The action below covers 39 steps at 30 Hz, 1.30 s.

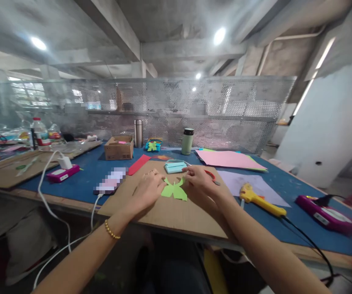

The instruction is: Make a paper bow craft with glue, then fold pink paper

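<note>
A light green paper butterfly (174, 190) lies over the cardboard sheet (151, 216) in front of me, its wings spread. My left hand (149, 188), with a gold beaded bracelet above the wrist, has its fingertips closed on the upper left wing. From the other side, my right hand (199, 180) pinches near the upper right wing tip; its fingers partly cover the edge there. Just beyond the butterfly rests a light blue folded paper piece (176, 167) with a thin handle-like loop. Scissors with a red handle (209, 175) lie partly hidden behind my right hand.
A yellow glue gun (263, 201) lies on lilac paper (255, 185) at right, beside a purple power strip (328, 214). Leftward are a phone (111, 181) and another purple strip (62, 173). Behind stand a cardboard box (119, 149), a steel flask (138, 134) and a green bottle (187, 142).
</note>
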Tool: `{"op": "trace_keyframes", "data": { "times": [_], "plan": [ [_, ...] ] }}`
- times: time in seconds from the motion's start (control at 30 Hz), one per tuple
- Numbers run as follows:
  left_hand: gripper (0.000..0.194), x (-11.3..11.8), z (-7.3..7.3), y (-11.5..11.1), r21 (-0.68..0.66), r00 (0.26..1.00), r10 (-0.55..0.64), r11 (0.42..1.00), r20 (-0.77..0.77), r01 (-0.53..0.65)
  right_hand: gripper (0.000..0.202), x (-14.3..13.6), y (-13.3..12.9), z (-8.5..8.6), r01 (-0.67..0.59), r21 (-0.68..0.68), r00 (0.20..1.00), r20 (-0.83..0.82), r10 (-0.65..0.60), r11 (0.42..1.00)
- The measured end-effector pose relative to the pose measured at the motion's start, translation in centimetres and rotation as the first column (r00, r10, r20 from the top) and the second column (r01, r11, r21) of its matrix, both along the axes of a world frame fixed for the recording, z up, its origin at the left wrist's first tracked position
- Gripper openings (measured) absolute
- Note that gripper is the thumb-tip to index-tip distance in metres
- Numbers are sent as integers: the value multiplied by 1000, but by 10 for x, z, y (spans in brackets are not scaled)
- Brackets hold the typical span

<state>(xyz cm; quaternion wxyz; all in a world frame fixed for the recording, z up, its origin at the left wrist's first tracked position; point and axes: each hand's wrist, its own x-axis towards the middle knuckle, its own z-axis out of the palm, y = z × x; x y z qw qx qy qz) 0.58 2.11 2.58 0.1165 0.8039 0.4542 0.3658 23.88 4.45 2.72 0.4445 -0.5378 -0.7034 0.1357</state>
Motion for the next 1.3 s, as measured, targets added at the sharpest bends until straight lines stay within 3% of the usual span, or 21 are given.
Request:
{"op": "trace_keyframes", "data": {
  "times": [0.13,0.23,0.43,0.53,0.63,0.73,0.8,0.87,1.03,1.17,1.3],
  "plan": [
    [26,4,-15,-10,12,983,-138,990,-121,140,28,1,-2,0,-120,-123,993,-14,119,985],
    [24,9,-29,-16,24,956,-192,979,-220,202,26,2,-2,2,-126,-112,991,29,130,986],
    [26,10,-52,-22,205,958,-140,959,-252,194,27,23,-9,25,30,63,998,60,-34,998],
    [27,9,-59,-21,302,957,-127,931,-263,206,33,58,-31,43,122,200,992,-7,-123,972],
    [27,7,-63,-18,367,958,-115,906,-261,209,30,106,-70,48,278,286,937,131,-324,917],
    [27,8,-65,-17,383,959,-114,900,-260,210,28,151,-110,35,433,208,727,495,-476,877],
    [26,8,-61,-20,366,958,-115,907,-261,209,30,173,-128,19,476,149,604,661,-446,867],
    [25,8,-56,-24,334,954,-125,918,-272,215,37,189,-133,0,469,131,532,747,-398,874],
    [25,5,-47,-31,291,964,-113,939,-241,183,35,209,-115,-28,426,74,496,814,-301,902],
    [24,2,-45,-35,290,978,-73,948,-195,129,34,214,-106,-34,417,126,507,790,-345,900],
    [20,3,-45,-36,275,962,-138,940,-235,202,32,204,-113,-31,408,201,595,682,-426,890]
  ]
}}
